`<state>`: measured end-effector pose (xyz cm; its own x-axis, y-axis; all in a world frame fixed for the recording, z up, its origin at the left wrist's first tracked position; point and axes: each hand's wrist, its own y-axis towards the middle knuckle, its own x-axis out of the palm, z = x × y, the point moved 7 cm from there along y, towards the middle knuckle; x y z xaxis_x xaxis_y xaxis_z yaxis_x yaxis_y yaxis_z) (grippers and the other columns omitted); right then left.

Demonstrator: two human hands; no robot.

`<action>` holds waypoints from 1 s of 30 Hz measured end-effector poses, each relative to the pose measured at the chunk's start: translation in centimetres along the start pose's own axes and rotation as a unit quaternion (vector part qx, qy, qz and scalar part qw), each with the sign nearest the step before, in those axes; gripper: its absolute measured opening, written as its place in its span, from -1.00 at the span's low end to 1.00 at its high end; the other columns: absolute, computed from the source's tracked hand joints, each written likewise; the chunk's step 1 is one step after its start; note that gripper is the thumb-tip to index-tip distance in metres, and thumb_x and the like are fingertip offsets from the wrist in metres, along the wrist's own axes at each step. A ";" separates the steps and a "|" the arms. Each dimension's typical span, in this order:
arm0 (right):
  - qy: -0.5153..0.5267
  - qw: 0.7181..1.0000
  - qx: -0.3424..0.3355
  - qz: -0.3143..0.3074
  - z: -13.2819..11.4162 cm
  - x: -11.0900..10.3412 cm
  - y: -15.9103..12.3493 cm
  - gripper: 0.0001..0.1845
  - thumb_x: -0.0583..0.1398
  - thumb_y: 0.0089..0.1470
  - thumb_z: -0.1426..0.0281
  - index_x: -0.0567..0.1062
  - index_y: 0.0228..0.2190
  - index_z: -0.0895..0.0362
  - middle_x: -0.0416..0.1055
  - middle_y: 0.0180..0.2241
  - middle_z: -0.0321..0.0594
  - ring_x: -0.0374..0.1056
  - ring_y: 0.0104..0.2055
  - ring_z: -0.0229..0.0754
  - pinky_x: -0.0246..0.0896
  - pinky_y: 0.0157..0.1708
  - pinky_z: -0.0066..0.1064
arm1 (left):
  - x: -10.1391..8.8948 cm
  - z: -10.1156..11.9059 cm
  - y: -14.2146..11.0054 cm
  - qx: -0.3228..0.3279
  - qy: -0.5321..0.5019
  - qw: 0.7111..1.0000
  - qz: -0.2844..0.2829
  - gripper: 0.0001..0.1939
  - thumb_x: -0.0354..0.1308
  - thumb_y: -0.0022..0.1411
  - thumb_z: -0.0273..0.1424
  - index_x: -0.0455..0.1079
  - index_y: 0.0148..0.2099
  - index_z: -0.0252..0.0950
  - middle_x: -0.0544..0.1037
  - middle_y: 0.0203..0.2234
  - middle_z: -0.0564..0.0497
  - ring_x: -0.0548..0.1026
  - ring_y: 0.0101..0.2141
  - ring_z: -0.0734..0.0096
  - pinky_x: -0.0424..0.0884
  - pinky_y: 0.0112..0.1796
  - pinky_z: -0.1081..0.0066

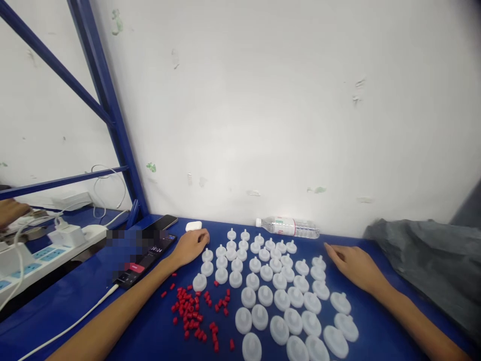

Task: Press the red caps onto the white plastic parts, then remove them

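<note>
Several white round plastic discs with a small stem (270,286) stand in rows on the blue table (376,321). A loose heap of small red caps (193,311) lies to their front left. My left hand (191,245) rests at the left edge of the disc rows, fingers curled loosely, touching the table beside a disc. My right hand (353,264) lies flat on the table at the right edge of the rows, fingers stretched toward the far discs. Neither hand visibly holds anything.
A clear water bottle (289,227) lies against the white wall. Two phones (150,253) with a white cable, a white earbud case (193,225), a power strip (41,250) and a blue frame post (112,115) stand left. A grey bag (424,255) lies right. Another person's hand (11,210) shows far left.
</note>
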<state>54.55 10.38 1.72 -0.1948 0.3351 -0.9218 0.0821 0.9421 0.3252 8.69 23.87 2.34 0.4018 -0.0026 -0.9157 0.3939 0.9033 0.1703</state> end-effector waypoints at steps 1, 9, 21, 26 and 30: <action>0.000 1.000 0.000 -0.003 0.1 0.1 0.0 -0.39 -0.09 0.38 0.07 0.60 -0.45 0.01 0.63 -0.42 -0.18 0.58 -0.30 0.05 0.22 -0.36 -0.31 | 0.0 0.0 0.0 -0.001 0.002 1.000 -0.001 -0.65 0.20 0.43 -0.24 0.41 0.17 -0.28 0.51 0.07 -0.12 0.55 -0.04 0.19 0.55 -0.04 0.10; 0.012 1.000 0.010 -0.023 1.2 1.1 0.3 -0.38 -0.08 0.36 0.01 0.69 -0.26 0.01 0.68 -0.21 -0.16 0.59 -0.12 0.16 0.33 -0.24 -0.21 | 0.5 -0.3 0.0 0.001 0.003 1.000 -0.003 -0.64 0.20 0.43 -0.24 0.40 0.17 -0.28 0.51 0.08 -0.12 0.55 -0.03 0.19 0.55 -0.04 0.09; 0.014 1.000 0.006 -0.018 1.3 1.0 0.3 -0.35 -0.08 0.34 -0.04 0.67 -0.32 0.01 0.67 -0.31 -0.17 0.59 -0.19 0.14 0.36 -0.27 -0.20 | -1.5 0.8 -0.8 0.038 -0.045 0.996 0.065 -0.66 0.20 0.43 -0.25 0.41 0.16 -0.28 0.51 0.08 -0.12 0.55 -0.03 0.19 0.54 -0.03 0.08; -0.007 0.999 0.028 0.038 1.5 -0.1 0.1 -0.39 -0.08 0.32 -0.05 0.60 -0.40 0.01 0.63 -0.37 -0.16 0.57 -0.29 0.14 0.35 -0.36 -0.15 | -2.3 1.7 -1.7 0.073 -0.088 0.991 0.073 -0.49 -0.07 0.54 -0.11 0.19 0.41 -0.12 0.21 0.40 -0.15 0.23 0.34 -0.03 0.20 0.28 -0.17; -0.009 0.991 0.020 0.130 0.8 -1.8 -0.3 -0.48 -0.07 0.34 0.01 0.53 -0.06 0.03 0.53 -0.02 -0.07 0.51 -0.03 0.15 0.43 -0.15 -0.08 | -1.6 1.9 -2.1 0.069 -0.100 0.992 0.021 -0.36 -0.45 0.52 0.06 -0.15 0.53 0.07 -0.20 0.53 0.12 -0.26 0.48 -0.02 -0.14 0.39 -0.17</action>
<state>55.64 9.50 3.10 -0.1444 0.5653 -0.8121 0.1655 0.8230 0.5435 8.77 21.19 4.18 0.5714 -0.0644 -0.8182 0.4776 0.8368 0.2677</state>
